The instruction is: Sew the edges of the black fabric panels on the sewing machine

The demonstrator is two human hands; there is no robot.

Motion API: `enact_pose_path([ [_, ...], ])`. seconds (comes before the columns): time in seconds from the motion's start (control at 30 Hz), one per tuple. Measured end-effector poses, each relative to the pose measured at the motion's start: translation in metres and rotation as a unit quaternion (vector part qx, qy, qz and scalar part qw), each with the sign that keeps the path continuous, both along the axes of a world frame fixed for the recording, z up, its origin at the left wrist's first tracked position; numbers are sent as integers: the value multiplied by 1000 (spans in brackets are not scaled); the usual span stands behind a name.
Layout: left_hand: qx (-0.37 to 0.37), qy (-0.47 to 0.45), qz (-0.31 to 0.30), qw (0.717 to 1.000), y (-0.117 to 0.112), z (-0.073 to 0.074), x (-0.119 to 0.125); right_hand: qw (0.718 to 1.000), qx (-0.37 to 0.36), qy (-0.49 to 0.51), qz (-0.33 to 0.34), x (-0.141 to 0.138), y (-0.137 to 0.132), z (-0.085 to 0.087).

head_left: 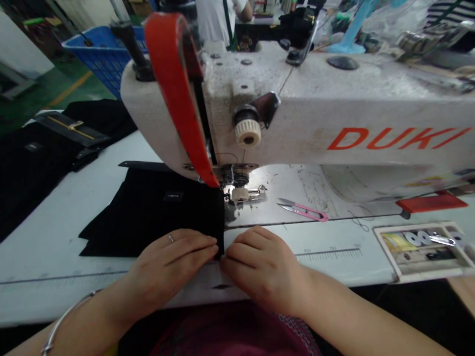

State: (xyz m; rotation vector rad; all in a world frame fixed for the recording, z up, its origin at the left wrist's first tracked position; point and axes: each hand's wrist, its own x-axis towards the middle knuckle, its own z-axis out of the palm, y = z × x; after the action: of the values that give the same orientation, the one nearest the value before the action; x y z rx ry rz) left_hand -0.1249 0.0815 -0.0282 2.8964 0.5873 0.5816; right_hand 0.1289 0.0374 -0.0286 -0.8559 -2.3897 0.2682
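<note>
Steadily, I'm pressing the left hand (172,262) flat, fingers together, on the black fabric (148,217), right hand (260,267) flattening its edge below the presser foot (241,194).

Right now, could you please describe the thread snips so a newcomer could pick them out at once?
Find the white DUKI sewing machine and its presser foot. Just right of it, on the bed, lie thread snips, the only thing there with a pink handle.

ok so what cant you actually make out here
Head view only:
- Near end of the black fabric: hidden by the left hand and right hand.
- Label lettering: too small.
- Items in the tray: small, blurred.
- Co-worker: cut off by the top edge.
</note>
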Motion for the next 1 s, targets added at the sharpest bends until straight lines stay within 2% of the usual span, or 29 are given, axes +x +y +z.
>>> enact_pose_path([
  [0.07, -13, -10, 19, 1000, 0, 0, 4, 1000, 0, -4, -1, 0, 0, 0],
  [0.3, -63, 12, 31, 997, -6, -1, 8, 1000, -13, -8, -3, 1, 2, 0],
  [0.4, -43, -13, 31, 998, -7, 7, 9, 1000, -23, -4, -11, 0, 2, 0],
  [0.5, -33, -60, 82, 994, -6, 21, 13, 999, -30, -5, -11, 0, 1, 0],
  [0.57, -37, -76, 107, 991, -7, 25, 14, 999, -31, -6, -10, -1, 1, 0],
  [0.8, -43, 32, 57, 997, -16, 6, 4, 1000, -20, -2, -6, 0, 1, -1],
  [0.87, -56, -9, 94, 994, -16, 9, 4, 1000, -25, -3, -11, 0, 2, 0],
  [1.0, -71, -119, 221, 965, -4, 29, 12, 999, -39, 0, -32, -2, 3, 4],
])
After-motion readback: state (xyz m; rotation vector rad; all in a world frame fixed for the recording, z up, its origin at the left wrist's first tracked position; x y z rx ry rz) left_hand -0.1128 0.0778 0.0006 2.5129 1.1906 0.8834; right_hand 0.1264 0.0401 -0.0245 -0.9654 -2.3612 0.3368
